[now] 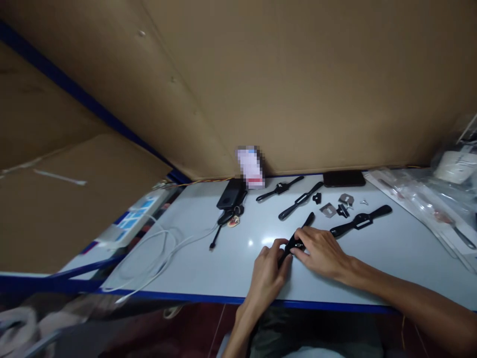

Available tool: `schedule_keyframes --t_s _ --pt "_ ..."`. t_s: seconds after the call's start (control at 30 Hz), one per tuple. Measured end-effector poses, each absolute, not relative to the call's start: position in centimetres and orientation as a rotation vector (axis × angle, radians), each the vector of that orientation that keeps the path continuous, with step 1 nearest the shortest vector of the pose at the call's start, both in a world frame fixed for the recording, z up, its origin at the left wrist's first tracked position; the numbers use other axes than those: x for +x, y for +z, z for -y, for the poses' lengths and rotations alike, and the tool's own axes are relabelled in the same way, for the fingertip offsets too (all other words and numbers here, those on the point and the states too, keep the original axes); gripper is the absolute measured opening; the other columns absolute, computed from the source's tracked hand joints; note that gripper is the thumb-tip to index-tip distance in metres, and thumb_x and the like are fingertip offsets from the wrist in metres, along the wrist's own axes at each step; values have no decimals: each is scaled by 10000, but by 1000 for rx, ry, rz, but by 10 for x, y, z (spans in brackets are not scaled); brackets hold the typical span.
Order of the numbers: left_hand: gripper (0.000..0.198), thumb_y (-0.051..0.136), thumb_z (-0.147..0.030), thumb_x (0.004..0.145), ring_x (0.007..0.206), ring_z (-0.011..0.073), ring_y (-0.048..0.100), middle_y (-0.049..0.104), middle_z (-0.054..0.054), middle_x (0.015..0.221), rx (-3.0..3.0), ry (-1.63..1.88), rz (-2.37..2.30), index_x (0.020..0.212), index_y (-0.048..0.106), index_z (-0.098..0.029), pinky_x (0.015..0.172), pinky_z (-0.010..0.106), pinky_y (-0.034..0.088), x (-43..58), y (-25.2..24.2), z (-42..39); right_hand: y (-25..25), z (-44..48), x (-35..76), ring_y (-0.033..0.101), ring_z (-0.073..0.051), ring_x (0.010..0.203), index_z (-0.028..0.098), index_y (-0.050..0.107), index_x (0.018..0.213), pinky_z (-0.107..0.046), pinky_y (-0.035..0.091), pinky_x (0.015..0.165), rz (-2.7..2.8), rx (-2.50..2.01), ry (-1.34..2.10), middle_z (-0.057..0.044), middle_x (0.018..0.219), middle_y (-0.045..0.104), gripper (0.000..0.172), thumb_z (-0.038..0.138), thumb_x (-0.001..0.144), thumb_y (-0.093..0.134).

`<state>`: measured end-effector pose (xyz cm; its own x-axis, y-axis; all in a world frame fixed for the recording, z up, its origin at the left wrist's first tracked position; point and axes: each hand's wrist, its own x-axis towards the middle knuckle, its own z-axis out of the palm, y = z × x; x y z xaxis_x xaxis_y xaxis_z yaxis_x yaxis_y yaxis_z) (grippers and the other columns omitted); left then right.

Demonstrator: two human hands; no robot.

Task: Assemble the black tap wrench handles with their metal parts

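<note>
Pale desk (223,263), near front edge: black spokeshave (306,221) was gripped by left hand (266,271) and right hand (322,253), fingers closed.

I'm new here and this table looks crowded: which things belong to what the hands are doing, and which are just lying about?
In use: black two-handled tool, held by left hand and right hand; probably also three matching tools, two metal plates, small black parts.
Lying about: phone, power bank, keys, white cable, plastic bags.
</note>
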<state>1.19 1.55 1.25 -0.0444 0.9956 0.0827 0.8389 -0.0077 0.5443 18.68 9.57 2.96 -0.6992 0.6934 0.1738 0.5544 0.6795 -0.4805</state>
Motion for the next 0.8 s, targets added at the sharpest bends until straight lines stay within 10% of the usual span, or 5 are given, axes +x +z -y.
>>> schedule_keyframes --t_s 0.8 --pt "299 460 -294 968 650 241 566 616 -23 614 2002 640 -1955 1226 594 -222 658 317 398 13 13 -16 28 -99 190 602 -211 985 205 664 950 -333 494 851 2407 -831 603 -62 1043 646 227 13 841 611"
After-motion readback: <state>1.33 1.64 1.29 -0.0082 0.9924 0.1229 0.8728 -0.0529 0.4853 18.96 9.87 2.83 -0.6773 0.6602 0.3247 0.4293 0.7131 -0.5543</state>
